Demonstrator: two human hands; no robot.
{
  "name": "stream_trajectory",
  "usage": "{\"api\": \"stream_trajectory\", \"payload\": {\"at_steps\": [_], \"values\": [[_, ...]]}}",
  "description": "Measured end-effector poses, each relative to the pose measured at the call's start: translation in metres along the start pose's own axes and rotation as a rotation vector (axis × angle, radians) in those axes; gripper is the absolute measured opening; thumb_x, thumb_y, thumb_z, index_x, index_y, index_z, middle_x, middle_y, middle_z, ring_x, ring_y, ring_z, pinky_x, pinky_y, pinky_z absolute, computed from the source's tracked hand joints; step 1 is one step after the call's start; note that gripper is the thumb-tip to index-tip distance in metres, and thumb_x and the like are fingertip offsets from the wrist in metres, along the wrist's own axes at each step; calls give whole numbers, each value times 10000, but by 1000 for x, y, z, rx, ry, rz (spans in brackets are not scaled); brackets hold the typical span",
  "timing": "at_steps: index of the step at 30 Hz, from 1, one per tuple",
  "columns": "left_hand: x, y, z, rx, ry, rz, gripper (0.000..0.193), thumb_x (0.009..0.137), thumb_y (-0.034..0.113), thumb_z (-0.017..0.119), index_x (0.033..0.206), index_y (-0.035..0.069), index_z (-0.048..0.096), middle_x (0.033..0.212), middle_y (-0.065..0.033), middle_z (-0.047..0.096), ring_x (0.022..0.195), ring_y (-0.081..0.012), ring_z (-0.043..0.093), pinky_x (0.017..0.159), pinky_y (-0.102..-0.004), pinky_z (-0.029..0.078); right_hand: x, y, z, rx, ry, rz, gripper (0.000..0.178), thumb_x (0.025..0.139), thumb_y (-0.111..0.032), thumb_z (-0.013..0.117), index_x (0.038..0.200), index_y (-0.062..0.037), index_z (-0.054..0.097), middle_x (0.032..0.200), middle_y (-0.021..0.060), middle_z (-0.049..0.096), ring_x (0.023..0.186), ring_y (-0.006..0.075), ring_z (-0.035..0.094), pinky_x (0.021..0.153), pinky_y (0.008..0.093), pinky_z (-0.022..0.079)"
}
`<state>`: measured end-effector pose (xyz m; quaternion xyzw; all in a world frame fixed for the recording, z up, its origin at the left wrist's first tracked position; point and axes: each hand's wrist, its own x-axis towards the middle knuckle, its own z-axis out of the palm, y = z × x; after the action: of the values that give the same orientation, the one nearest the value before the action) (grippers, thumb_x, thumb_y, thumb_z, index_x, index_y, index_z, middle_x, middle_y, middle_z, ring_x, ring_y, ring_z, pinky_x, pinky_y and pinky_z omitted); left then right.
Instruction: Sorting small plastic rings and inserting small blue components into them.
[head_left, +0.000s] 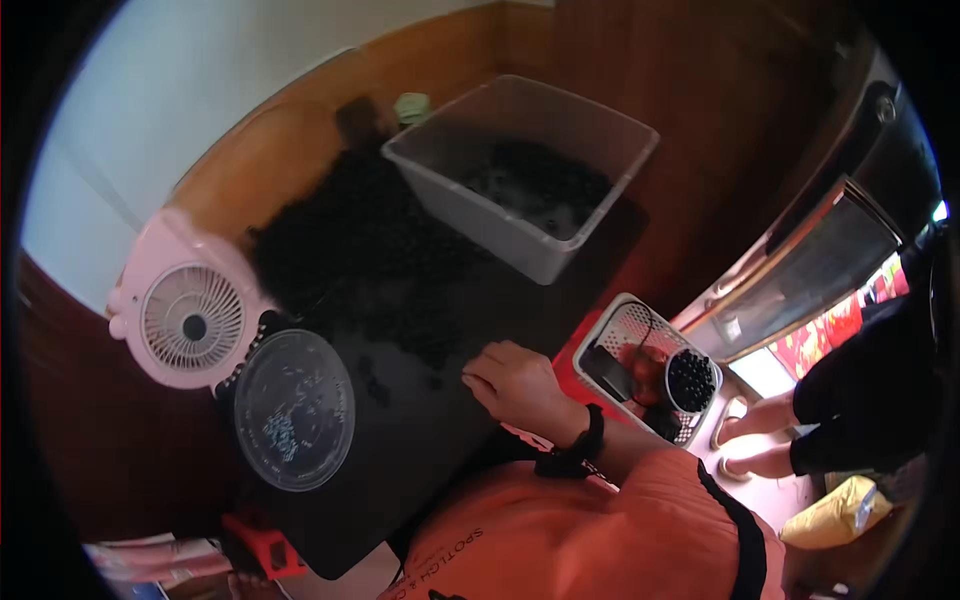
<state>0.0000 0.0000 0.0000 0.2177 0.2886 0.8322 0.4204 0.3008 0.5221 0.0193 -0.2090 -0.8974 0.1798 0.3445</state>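
Note:
My right hand point(515, 385) is over the near right part of a dark tabletop point(420, 440), its fingers curled in together. Whether anything small is between them, I cannot make out. A dark band circles that wrist. Beyond the hand, a wide heap of small black pieces point(350, 230) covers the far half of the table. A clear rectangular plastic tub point(500, 235) stands at the far right with more black pieces inside. On the left lies a round clear plastic lid or shallow dish point(340, 400) with small pale bluish bits or marks on it. My left hand does not show.
A pink fan point(195, 310) stands at the left table edge. Right of the table, a white perforated basket point(600, 325) holds a phone-like dark slab, reddish round things and a cup of black beads point(692, 380). A person's legs point(770, 435) and a yellow bag point(835, 512) are farther right.

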Motion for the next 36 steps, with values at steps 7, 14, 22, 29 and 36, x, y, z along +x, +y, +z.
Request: {"api": "stream_trajectory", "payload": {"at_steps": [7,14,22,29,36], "values": [[-13,-25,37,213,554,551,324,961,176,464,1103,-71,619,943,-168,639,823,-247,583,696,-336,466,30,-76,33,178,-81,-364,107,804,-118,657,775,-73,563,742,62,530,701,246,567,612,356,494],[-53,-15,19,248,671,609,225,984,191,494,1084,52,641,952,-47,674,787,-148,619,678,-273,523,119,-127,48,380,-179,-554,128,823,-178,645,759,-76,600,754,108,575,719,311,599,624,415,500],[-98,-18,80,403,1057,829,234,991,211,492,1071,48,638,879,-24,646,727,-129,584,611,-240,461,185,-63,130,311,-418,-96,139,807,-202,638,817,-68,673,832,129,675,817,339,655,727,446,513],[-135,-24,66,382,1163,886,220,989,234,505,1033,68,642,809,-21,646,651,-129,574,545,-241,456,170,-66,141,165,-378,-205,278,833,-180,663,1071,-53,596,1063,146,597,948,342,636,830,444,517],[-111,-14,64,408,950,728,240,1008,230,479,1046,44,625,879,-31,652,712,-122,591,604,-231,485,169,-55,145,173,-341,-207,244,822,-173,675,1038,-62,652,1039,119,626,926,319,647,822,408,526]]}}
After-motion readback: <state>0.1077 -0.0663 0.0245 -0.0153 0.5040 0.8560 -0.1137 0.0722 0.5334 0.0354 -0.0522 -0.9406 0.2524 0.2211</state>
